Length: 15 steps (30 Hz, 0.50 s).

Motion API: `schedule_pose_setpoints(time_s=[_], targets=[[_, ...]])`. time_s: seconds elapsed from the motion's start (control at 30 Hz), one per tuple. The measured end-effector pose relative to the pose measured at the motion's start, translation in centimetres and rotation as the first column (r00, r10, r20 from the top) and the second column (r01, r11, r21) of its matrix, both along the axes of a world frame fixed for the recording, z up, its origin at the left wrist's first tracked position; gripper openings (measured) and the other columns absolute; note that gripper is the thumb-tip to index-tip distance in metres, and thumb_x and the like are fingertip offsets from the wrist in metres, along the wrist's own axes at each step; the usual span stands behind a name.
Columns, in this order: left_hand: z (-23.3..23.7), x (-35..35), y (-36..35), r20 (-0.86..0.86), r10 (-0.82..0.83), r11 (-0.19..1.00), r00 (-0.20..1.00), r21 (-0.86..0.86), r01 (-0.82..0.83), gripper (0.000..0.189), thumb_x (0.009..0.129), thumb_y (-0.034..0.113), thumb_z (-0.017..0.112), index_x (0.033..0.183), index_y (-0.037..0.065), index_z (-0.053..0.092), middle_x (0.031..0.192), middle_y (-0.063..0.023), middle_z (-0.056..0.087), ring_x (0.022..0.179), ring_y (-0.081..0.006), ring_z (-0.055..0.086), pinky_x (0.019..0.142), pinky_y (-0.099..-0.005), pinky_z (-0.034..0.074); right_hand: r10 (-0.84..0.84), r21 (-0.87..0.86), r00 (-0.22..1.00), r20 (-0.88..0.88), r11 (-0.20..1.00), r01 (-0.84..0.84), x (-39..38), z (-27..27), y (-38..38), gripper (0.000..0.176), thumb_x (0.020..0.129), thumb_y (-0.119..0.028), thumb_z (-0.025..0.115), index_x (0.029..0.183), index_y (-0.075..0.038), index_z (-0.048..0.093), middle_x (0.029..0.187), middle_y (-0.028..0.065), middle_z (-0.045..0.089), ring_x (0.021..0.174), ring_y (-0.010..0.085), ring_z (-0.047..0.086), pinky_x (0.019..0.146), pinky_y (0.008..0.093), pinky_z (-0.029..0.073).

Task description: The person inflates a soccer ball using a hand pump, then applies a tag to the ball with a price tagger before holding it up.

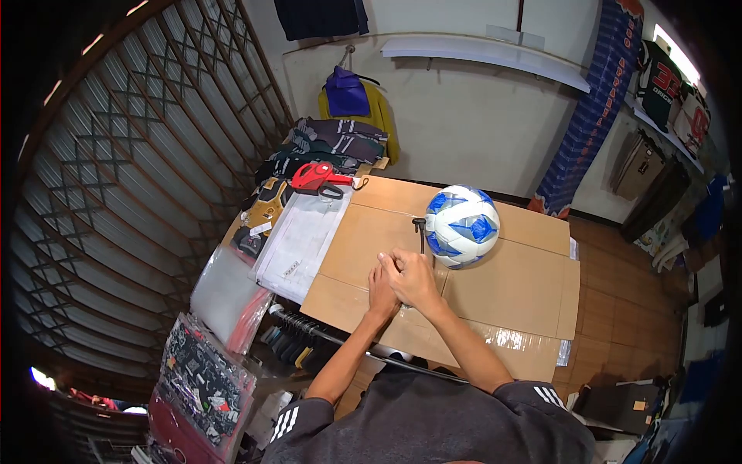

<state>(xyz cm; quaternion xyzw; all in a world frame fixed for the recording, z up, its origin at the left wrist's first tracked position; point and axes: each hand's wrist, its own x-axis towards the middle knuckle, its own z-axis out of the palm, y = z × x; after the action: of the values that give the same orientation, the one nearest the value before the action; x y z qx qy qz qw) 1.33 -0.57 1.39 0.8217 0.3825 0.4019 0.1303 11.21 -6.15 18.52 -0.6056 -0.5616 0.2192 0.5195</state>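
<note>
My left hand point(382, 292) and my right hand point(415, 280) are together over the cardboard-topped table point(502, 298). The right hand lies partly across the left, and both have their fingers curled in. What they hold, if anything, is hidden between them. Just beyond the right hand stands a thin black T-shaped piece point(420, 224), its stem running down toward the knuckles. A white football with blue and grey panels point(462, 226) sits right beside that piece, to the right of my hands.
On the table's left are a red price-label gun point(317, 178), a white plastic-wrapped stack point(301, 240) and a yellow-and-black item point(270, 207). Folded dark clothes point(332, 139) are piled behind. Plastic-wrapped packs point(205, 379) stand at lower left, near a clothes rail point(309, 325). A folding metal gate point(116, 185) lines the left.
</note>
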Motion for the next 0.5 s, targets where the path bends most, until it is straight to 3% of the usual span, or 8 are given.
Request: schedule_pose_setpoints(time_s=[0.03,0.2,0.23,0.33,0.37,0.43,0.47,0.5], targets=[[-0.4,-0.2,0.0,-0.03,-0.003,1.0,1.0,0.006,0.003,0.033,0.096,0.019,0.073,0.123,0.003,0.061,0.112,-0.0156,0.067,0.105,-0.0325,0.067,0.09,-0.0489,0.052,-0.007,0.023,0.999,-0.034,1.0,0.007,-0.2,-0.4,-0.3,0.045,0.102,-0.031,0.069,0.076,0.005,0.064,0.056,0.0185,0.052,0.048,0.0215,0.041,0.049,0.0421,0.035],[-2.0,-0.8,0.4,0.05,-0.098,0.898,0.994,-0.426,0.11,0.057,0.094,0.031,0.071,0.141,0.003,0.055,0.137,-0.0164,0.058,0.134,-0.0355,0.048,0.117,-0.054,0.03,0.035,-0.027,0.999,-0.029,0.999,-0.036,-0.6,-1.0,-0.9,0.04,0.1,-0.031,0.069,0.082,0.005,0.068,0.071,0.0276,0.064,0.067,0.0446,0.062,0.062,0.0531,0.046],[-1.5,-0.9,0.4,0.068,-0.112,0.883,0.991,-0.451,0.131,0.057,0.094,0.03,0.071,0.141,0.003,0.054,0.136,-0.0163,0.058,0.133,-0.0353,0.049,0.117,-0.0536,0.03,0.042,-0.037,0.999,-0.027,0.998,-0.043,-0.7,-0.9,-1.1,0.039,0.1,-0.03,0.069,0.083,0.005,0.069,0.074,0.0294,0.066,0.071,0.0492,0.066,0.065,0.0553,0.048],[1.2,0.0,-0.7,0.1,-0.066,0.918,0.993,-0.383,0.099,0.058,0.095,0.03,0.07,0.144,0.004,0.054,0.136,-0.0161,0.058,0.135,-0.0348,0.048,0.117,-0.0533,0.03,0.122,0.01,0.988,-0.092,0.992,-0.122,0.4,2.0,-1.3,0.048,0.103,-0.033,0.069,0.075,0.005,0.063,0.055,0.0128,0.052,0.051,0.0152,0.04,0.049,0.0397,0.033],[1.9,0.3,-1.1,0.107,-0.037,0.938,0.994,-0.34,0.071,0.058,0.095,0.03,0.069,0.145,0.004,0.053,0.137,-0.016,0.058,0.136,-0.0346,0.048,0.117,-0.0534,0.03,0.138,0.013,0.986,-0.091,0.99,-0.137,0.7,3.9,-1.6,0.048,0.102,-0.036,0.069,0.076,0.004,0.065,0.056,0.0153,0.053,0.051,0.0204,0.047,0.051,0.0413,0.037],[-0.4,-0.3,-0.2,-0.116,-0.014,0.973,0.993,-0.23,-0.013,0.059,0.096,0.031,0.068,0.148,0.006,0.052,0.141,-0.016,0.056,0.139,-0.0342,0.046,0.118,-0.0538,0.029,0.159,0.014,0.983,-0.09,0.987,-0.158,1.3,7.9,-2.4,0.049,0.101,-0.041,0.07,0.079,0.003,0.068,0.059,0.0204,0.057,0.053,0.031,0.06,0.054,0.0445,0.044],[-1.9,-0.5,0.3,-0.225,0.004,0.985,0.974,-0.167,-0.043,0.06,0.097,0.031,0.067,0.149,0.007,0.051,0.144,-0.016,0.056,0.141,-0.0339,0.045,0.119,-0.054,0.028,0.153,0.014,0.985,-0.085,0.988,-0.153,1.4,8.3,-2.4,0.049,0.101,-0.041,0.07,0.079,0.003,0.068,0.06,0.0207,0.057,0.052,0.0316,0.06,0.054,0.0447,0.043],[-2.3,-0.5,0.4,-0.19,0.003,0.982,0.982,-0.185,-0.038,0.061,0.096,0.031,0.068,0.15,0.007,0.05,0.145,-0.016,0.055,0.141,-0.0342,0.044,0.12,-0.0542,0.027,0.147,0.013,0.986,-0.079,0.989,-0.147,1.4,8.6,-2.4,0.05,0.101,-0.041,0.07,0.079,0.003,0.068,0.06,0.0209,0.057,0.052,0.0321,0.059,0.054,0.0449,0.043]])
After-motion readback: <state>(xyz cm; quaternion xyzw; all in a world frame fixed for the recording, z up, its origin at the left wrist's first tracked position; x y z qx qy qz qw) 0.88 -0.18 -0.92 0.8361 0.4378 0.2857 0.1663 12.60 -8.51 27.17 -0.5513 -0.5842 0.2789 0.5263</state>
